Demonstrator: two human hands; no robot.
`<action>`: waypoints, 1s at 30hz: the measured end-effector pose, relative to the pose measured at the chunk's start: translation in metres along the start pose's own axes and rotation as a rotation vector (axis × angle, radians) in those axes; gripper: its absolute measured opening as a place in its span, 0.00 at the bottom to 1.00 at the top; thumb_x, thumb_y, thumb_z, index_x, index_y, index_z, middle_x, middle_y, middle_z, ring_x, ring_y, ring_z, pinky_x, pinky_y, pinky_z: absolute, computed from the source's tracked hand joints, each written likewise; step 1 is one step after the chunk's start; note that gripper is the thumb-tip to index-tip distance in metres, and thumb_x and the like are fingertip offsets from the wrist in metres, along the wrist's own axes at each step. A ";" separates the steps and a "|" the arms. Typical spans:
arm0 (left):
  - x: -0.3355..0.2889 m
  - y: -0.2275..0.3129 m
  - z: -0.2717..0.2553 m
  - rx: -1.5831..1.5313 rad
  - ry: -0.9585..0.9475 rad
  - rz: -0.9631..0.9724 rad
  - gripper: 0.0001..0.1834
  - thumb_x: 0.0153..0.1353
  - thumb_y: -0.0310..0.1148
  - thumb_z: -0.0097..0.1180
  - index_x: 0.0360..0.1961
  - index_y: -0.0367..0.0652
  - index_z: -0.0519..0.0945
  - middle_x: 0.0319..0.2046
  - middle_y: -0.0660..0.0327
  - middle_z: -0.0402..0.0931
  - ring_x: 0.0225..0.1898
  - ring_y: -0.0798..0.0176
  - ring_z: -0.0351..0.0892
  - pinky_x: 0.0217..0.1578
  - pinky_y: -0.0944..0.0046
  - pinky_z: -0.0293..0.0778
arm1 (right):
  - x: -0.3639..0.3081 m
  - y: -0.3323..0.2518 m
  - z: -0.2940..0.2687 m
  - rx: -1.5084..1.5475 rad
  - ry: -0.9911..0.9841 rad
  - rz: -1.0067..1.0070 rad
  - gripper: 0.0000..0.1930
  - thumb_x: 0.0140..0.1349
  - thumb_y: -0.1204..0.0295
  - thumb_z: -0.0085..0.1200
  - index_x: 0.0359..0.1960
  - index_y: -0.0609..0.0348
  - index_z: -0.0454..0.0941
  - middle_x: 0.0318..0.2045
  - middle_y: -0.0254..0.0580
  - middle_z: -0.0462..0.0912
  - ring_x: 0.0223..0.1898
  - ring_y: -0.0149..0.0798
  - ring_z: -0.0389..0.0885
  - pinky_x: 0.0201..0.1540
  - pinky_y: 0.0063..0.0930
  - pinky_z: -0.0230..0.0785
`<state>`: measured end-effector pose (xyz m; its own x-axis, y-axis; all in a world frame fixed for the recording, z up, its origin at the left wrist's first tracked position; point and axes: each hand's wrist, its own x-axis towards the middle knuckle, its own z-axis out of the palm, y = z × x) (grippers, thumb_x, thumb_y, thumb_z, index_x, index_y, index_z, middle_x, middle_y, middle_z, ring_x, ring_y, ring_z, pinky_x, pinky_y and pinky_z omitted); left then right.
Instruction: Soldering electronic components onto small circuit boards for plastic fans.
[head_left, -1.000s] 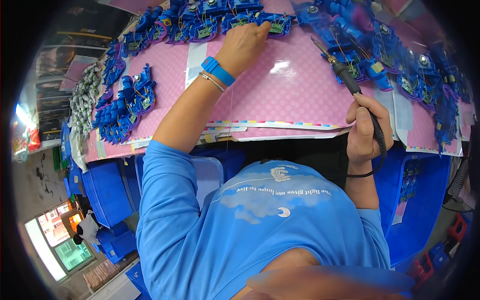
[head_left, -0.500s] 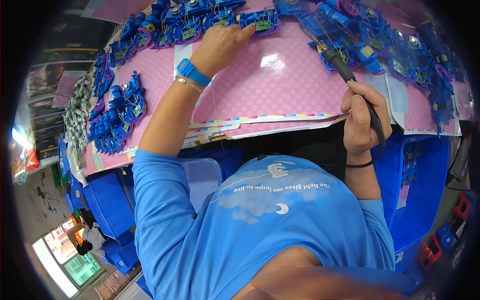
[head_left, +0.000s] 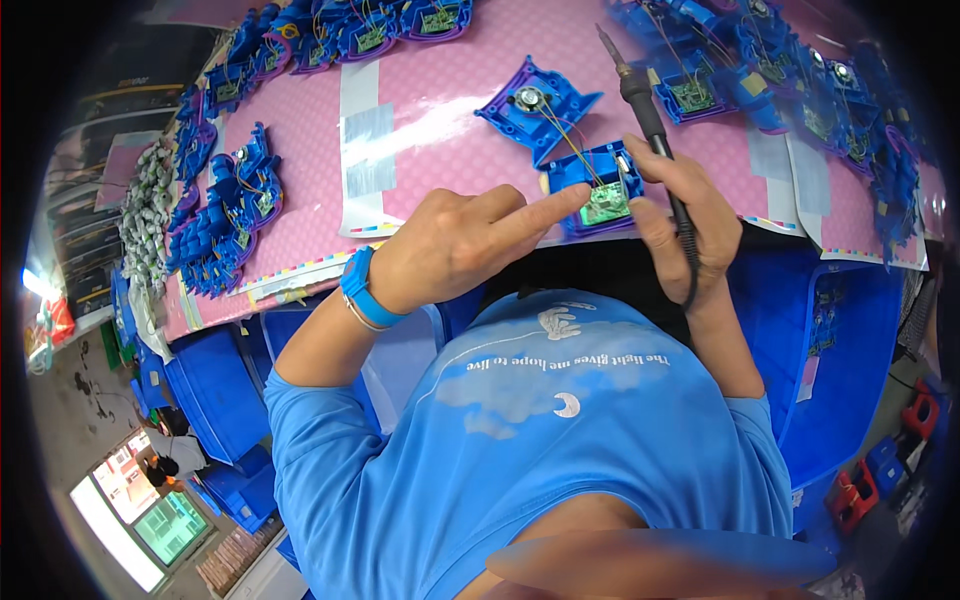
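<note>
A blue plastic housing half (head_left: 568,168) lies near the table's front edge, with a green circuit board (head_left: 604,204) in it. Thin wires join it to a second blue half (head_left: 560,100) with a round silver speaker (head_left: 529,98), just beyond. My left hand (head_left: 465,240) grips the board's housing from the left, index finger stretched onto the board, thumb hidden. In my right hand (head_left: 695,215) is a soldering iron (head_left: 650,115), closed against the palm, its tip pointing up and away. That hand's thumb and index finger are at the housing's right edge.
Similar blue housings (head_left: 370,35) with boards and wires line the table's far side, with more at the right (head_left: 770,70) and left (head_left: 225,215). Pink patterned sheets (head_left: 430,130) cover the table. Blue bins (head_left: 840,370) stand below its front edge. Grey bundled parts (head_left: 150,210) sit far left.
My left hand has drawn a housing from the far row toward me, and its two halves now lie spread. My right hand has moved left to it, still holding the soldering iron.
</note>
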<state>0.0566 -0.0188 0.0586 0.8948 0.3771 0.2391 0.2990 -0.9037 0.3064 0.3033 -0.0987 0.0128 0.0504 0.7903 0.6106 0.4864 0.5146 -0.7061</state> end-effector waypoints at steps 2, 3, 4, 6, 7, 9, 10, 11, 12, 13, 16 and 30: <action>-0.004 -0.005 0.006 -0.108 0.067 -0.020 0.26 0.55 0.26 0.70 0.57 0.48 0.82 0.24 0.62 0.77 0.20 0.64 0.78 0.19 0.65 0.72 | 0.001 -0.005 0.007 -0.040 -0.023 -0.021 0.19 0.60 0.78 0.62 0.53 0.69 0.78 0.53 0.59 0.84 0.51 0.48 0.84 0.56 0.35 0.74; -0.005 -0.008 0.009 -0.213 0.129 -0.034 0.24 0.55 0.26 0.70 0.55 0.48 0.84 0.24 0.62 0.79 0.20 0.65 0.78 0.19 0.66 0.71 | -0.001 -0.006 0.009 -0.080 -0.039 -0.042 0.21 0.58 0.79 0.64 0.54 0.68 0.78 0.54 0.61 0.83 0.53 0.50 0.84 0.57 0.36 0.74; -0.004 -0.010 0.011 -0.217 0.134 -0.038 0.24 0.55 0.26 0.70 0.55 0.48 0.84 0.24 0.62 0.79 0.20 0.65 0.78 0.19 0.66 0.71 | -0.002 -0.006 0.010 -0.081 -0.052 -0.043 0.25 0.55 0.81 0.67 0.56 0.67 0.77 0.55 0.62 0.82 0.56 0.53 0.83 0.59 0.40 0.73; -0.001 -0.015 0.014 -0.299 0.203 -0.299 0.20 0.57 0.27 0.66 0.53 0.44 0.84 0.27 0.57 0.82 0.25 0.61 0.82 0.25 0.64 0.76 | -0.006 -0.004 0.010 -0.104 -0.045 -0.056 0.24 0.55 0.81 0.66 0.56 0.67 0.77 0.56 0.62 0.82 0.57 0.53 0.83 0.60 0.39 0.74; 0.000 -0.018 0.016 -0.301 0.208 -0.304 0.20 0.57 0.27 0.66 0.53 0.44 0.84 0.27 0.57 0.82 0.25 0.61 0.82 0.25 0.64 0.76 | -0.008 -0.003 0.010 -0.125 -0.031 -0.069 0.24 0.56 0.82 0.66 0.56 0.67 0.76 0.56 0.62 0.81 0.58 0.53 0.82 0.60 0.39 0.74; 0.003 -0.025 0.024 -0.319 0.266 -0.424 0.16 0.57 0.25 0.69 0.48 0.44 0.87 0.29 0.61 0.85 0.21 0.74 0.74 0.21 0.71 0.68 | -0.015 -0.002 0.013 -0.104 -0.015 -0.013 0.23 0.57 0.84 0.64 0.56 0.67 0.76 0.57 0.62 0.81 0.59 0.53 0.82 0.60 0.38 0.75; 0.004 -0.027 0.031 -0.416 0.283 -0.456 0.13 0.59 0.24 0.67 0.46 0.42 0.87 0.29 0.63 0.85 0.21 0.76 0.72 0.21 0.72 0.68 | -0.019 -0.002 0.014 -0.083 0.009 0.045 0.23 0.58 0.86 0.62 0.57 0.67 0.75 0.57 0.62 0.81 0.60 0.52 0.81 0.59 0.38 0.76; 0.004 -0.026 0.031 -0.419 0.290 -0.462 0.13 0.59 0.24 0.67 0.46 0.42 0.87 0.29 0.63 0.85 0.21 0.76 0.72 0.21 0.72 0.68 | -0.020 -0.001 0.018 -0.082 -0.001 0.042 0.23 0.58 0.86 0.62 0.57 0.67 0.75 0.57 0.62 0.81 0.60 0.52 0.81 0.59 0.38 0.76; 0.006 -0.025 0.032 -0.453 0.301 -0.473 0.12 0.58 0.24 0.65 0.44 0.41 0.87 0.29 0.59 0.85 0.23 0.69 0.77 0.25 0.68 0.72 | -0.021 0.002 0.021 -0.126 0.024 0.031 0.23 0.59 0.88 0.60 0.57 0.67 0.74 0.57 0.63 0.81 0.60 0.52 0.81 0.59 0.37 0.77; 0.006 -0.023 0.032 -0.486 0.313 -0.484 0.10 0.58 0.24 0.63 0.42 0.40 0.87 0.29 0.55 0.85 0.25 0.63 0.81 0.29 0.64 0.77 | -0.019 0.004 0.024 -0.169 0.048 0.020 0.23 0.59 0.91 0.57 0.57 0.68 0.73 0.56 0.63 0.81 0.60 0.52 0.81 0.58 0.36 0.78; -0.003 -0.014 0.036 -0.468 0.363 -0.528 0.09 0.59 0.25 0.64 0.41 0.39 0.87 0.30 0.55 0.85 0.23 0.65 0.80 0.27 0.66 0.75 | -0.012 0.012 0.038 -0.107 0.108 -0.008 0.23 0.59 0.93 0.56 0.57 0.68 0.73 0.55 0.61 0.83 0.60 0.52 0.82 0.58 0.35 0.78; -0.025 -0.036 0.031 -0.085 0.595 -0.379 0.16 0.54 0.23 0.69 0.45 0.44 0.84 0.29 0.59 0.77 0.25 0.59 0.81 0.23 0.63 0.76 | 0.006 -0.002 0.059 -0.044 -0.082 0.012 0.19 0.60 0.89 0.59 0.53 0.67 0.76 0.53 0.58 0.84 0.58 0.49 0.83 0.58 0.34 0.76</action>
<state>0.0336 -0.0024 0.0133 0.3941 0.7308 0.5574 0.5048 -0.6789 0.5331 0.2511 -0.0749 -0.0031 -0.0146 0.8219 0.5694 0.5244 0.4912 -0.6956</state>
